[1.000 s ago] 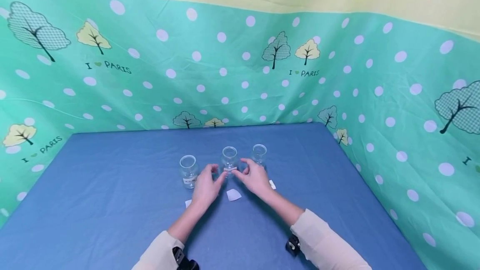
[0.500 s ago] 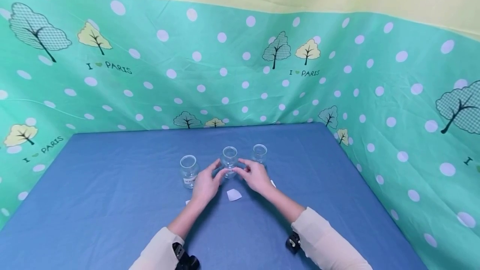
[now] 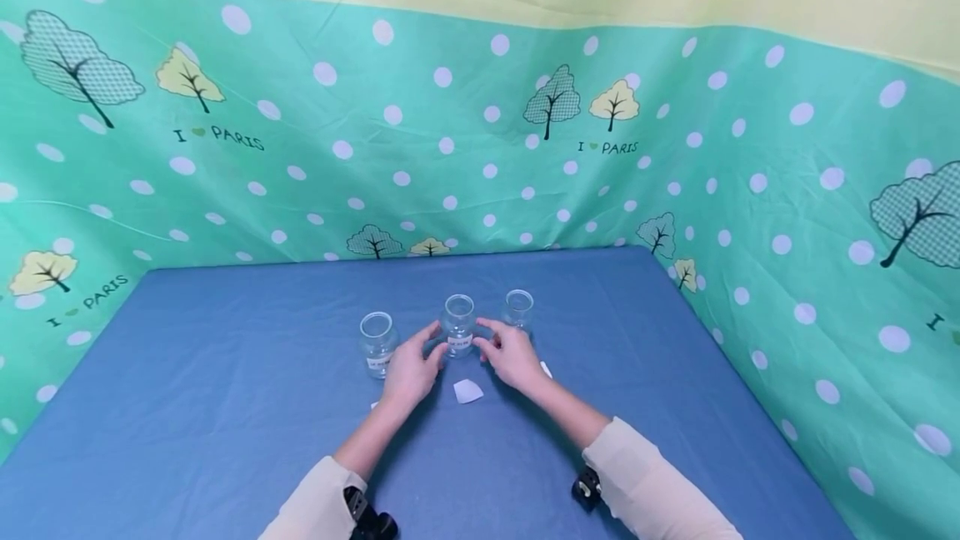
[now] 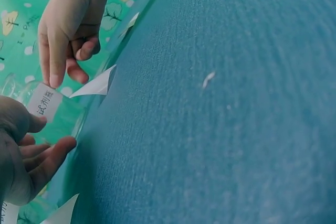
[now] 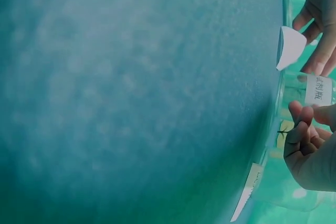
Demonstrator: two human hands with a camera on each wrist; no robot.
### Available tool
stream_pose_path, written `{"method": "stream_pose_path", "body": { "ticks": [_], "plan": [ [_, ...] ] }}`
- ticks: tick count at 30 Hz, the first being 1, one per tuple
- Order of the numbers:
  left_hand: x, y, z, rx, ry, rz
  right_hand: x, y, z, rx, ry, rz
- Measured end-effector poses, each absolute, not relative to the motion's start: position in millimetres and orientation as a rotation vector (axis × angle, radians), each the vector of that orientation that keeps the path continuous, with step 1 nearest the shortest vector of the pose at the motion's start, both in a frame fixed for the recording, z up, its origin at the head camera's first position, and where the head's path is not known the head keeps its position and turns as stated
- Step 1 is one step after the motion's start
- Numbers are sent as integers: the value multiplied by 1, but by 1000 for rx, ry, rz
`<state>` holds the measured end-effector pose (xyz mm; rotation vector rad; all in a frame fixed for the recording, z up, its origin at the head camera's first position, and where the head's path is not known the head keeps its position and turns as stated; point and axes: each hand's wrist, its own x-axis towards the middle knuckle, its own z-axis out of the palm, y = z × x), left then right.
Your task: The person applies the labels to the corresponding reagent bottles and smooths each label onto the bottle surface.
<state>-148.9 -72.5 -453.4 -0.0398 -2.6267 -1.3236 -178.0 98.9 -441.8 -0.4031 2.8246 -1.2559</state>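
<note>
A clear glass jar (image 3: 459,323) stands upright mid-table, a white label (image 3: 460,343) with dark characters on its front. My left hand (image 3: 410,367) is at its left side, index finger by the glass and thumb off the label. Across from it my right hand (image 3: 513,354) has its index fingertip near the jar's right side, its other fingers loosely bent. In the right wrist view the label (image 5: 318,91) lies between both hands. Another labelled jar (image 3: 377,345) stands left of my left hand. A third jar (image 3: 519,307) is partly hidden behind my right hand.
A white paper piece (image 3: 468,392) lies in front of the middle jar. More paper shows beside my right wrist (image 3: 546,369) and, mostly covered, by my left forearm. Blue cloth (image 3: 225,407) covers the table; a green dotted curtain (image 3: 420,140) hangs behind and at the sides.
Both thumbs moved in across the middle jar's label, then drew apart to the sides, so the label now shows fully. The jars stay in place.
</note>
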Motion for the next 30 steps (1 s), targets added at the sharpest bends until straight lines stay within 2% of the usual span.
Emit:
{"method": "stream_pose_path", "body": {
  "ticks": [30],
  "plan": [
    [-147, -70, -451, -25, -2670, -1216, -176, 100, -439, -367, 2698, -1264]
  ]
}}
